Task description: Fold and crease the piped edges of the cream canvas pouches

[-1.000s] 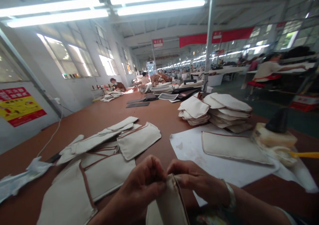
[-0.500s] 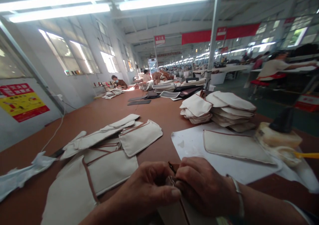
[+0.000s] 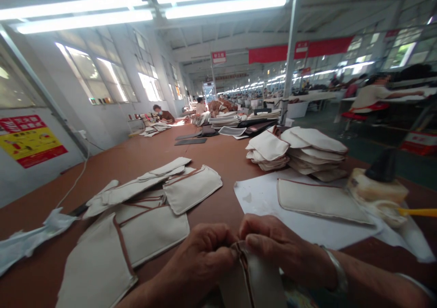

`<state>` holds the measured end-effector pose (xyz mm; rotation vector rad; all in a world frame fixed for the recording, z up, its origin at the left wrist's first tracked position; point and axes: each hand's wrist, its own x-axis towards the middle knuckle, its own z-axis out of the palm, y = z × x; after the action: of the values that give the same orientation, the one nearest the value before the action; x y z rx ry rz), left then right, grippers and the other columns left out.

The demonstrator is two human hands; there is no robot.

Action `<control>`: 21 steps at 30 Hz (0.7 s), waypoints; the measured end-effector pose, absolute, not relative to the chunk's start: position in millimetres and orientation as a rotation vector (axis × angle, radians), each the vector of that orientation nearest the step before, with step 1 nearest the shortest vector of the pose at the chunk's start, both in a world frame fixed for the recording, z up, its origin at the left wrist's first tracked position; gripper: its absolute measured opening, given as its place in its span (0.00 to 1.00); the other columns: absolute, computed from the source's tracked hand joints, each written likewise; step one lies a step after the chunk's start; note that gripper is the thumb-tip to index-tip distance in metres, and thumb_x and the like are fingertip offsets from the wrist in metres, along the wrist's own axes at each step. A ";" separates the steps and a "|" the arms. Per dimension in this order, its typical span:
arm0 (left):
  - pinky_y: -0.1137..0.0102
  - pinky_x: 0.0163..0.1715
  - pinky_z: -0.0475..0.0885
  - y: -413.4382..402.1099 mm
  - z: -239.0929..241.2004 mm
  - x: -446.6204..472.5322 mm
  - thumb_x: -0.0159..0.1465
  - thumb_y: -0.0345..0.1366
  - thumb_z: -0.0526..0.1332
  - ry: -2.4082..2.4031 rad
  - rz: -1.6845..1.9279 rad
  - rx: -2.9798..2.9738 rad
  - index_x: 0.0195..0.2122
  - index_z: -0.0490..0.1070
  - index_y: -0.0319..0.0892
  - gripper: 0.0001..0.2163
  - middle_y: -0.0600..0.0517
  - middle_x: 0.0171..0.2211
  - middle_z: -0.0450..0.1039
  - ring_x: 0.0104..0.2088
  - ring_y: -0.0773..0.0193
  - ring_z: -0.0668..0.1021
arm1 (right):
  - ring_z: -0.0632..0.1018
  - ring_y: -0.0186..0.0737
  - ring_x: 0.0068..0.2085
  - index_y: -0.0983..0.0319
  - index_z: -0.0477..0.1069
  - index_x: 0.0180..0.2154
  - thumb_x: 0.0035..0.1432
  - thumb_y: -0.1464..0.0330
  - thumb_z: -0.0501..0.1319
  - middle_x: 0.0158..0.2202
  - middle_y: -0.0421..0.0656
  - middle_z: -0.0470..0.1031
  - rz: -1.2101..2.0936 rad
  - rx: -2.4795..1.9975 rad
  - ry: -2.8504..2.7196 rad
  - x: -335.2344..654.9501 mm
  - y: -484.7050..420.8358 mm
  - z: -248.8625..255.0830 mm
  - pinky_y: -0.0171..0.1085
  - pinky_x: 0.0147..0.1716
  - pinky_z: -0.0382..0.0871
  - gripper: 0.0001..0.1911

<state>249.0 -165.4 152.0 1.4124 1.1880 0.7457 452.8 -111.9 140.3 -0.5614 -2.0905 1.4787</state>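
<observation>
Both my hands meet at the bottom centre, pinching the top edge of a cream fabric piece with brown trim (image 3: 254, 280). My left hand (image 3: 201, 258) grips its left side with fingers curled. On the right side my right hand (image 3: 273, 246), a bangle on its wrist, presses thumb and fingers on the trim. The piece hangs down toward me, its lower part out of view. More cream pieces (image 3: 150, 217) lie spread to the left of my hands.
One flat piece (image 3: 317, 201) lies on white paper (image 3: 259, 194), beside a glue pot with a yellow-handled brush (image 3: 378, 189). A stack of cream pieces (image 3: 300, 153) sits behind. Crumpled paper (image 3: 30, 239) lies far left on the brown table (image 3: 218, 158). Other people work in the distance.
My hands have worked along the piece's top edge, folding it between the fingers; the piece first stood taller, dropped low, and now shows again under my fingertips.
</observation>
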 end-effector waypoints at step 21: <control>0.74 0.23 0.58 -169.1 166.2 265.8 0.50 0.35 0.64 1.137 0.849 1.196 0.24 0.70 0.37 0.07 0.55 0.19 0.66 0.22 0.69 0.64 | 0.63 0.31 0.28 0.64 0.66 0.32 0.62 0.64 0.56 0.27 0.37 0.64 1.476 -0.636 -2.112 455.9 -121.3 149.0 0.28 0.23 0.55 0.10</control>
<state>265.8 -169.1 166.2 1.1964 1.1372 0.8494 455.9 -121.3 149.0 -0.6356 -2.1124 1.4761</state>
